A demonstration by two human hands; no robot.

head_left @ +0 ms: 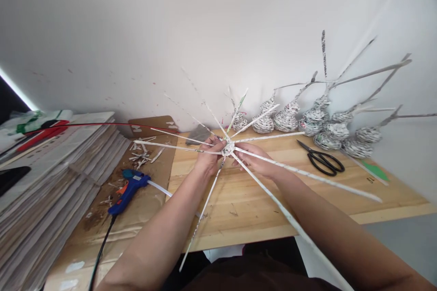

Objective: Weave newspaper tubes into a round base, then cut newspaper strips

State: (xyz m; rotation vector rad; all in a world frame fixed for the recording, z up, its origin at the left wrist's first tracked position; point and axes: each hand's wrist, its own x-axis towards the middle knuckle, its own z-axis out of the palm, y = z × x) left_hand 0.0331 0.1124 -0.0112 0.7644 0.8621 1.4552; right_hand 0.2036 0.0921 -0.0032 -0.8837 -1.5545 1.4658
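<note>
Rolled newspaper sticks radiate like spokes from a small woven centre (228,146), held up over the wooden board. My left hand (210,151) pinches the left side of this centre, thumb on top and fingers partly behind it. On its right side my right hand (251,157) is curled behind the spokes, its fingertips close to the centre and partly hidden by the sticks. One long paper stick (293,220) runs from the centre toward the lower right, over my right forearm.
Several woven paper gourds (287,118) with long stems stand along the wall. Black scissors (322,159) lie on the wooden board (249,213). At left are a blue glue gun (129,192) on cardboard (131,229), paper scraps (141,152) and a tall newspaper stack (64,191).
</note>
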